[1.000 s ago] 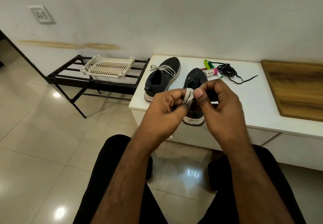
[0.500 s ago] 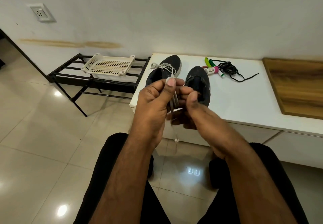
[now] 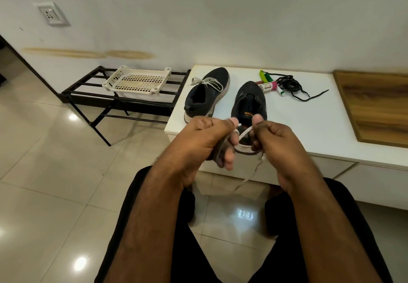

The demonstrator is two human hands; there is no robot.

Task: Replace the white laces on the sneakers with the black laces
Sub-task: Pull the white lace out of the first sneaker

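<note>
Two dark sneakers stand on the white bench (image 3: 309, 128). The left sneaker (image 3: 205, 94) carries a white lace. The right sneaker (image 3: 249, 99) has no lace in it, and its heel is hidden behind my hands. A loose white lace (image 3: 244, 133) runs between my hands in front of the bench edge. My left hand (image 3: 207, 141) holds it wound round the fingers. My right hand (image 3: 271, 137) pinches the other part, and the free end hangs down below it. A tangle of black laces (image 3: 291, 86) lies on the bench behind the right sneaker.
Small tubes and a green item (image 3: 268, 83) lie beside the black laces. A wooden board (image 3: 375, 106) covers the bench's right part. A white plastic basket (image 3: 139, 82) sits on a black metal rack (image 3: 99, 106) to the left. My knees are below.
My hands were bunched together on the white lace at the right sneaker's heel. They have drawn apart, with the lace stretched between them and its end dangling.
</note>
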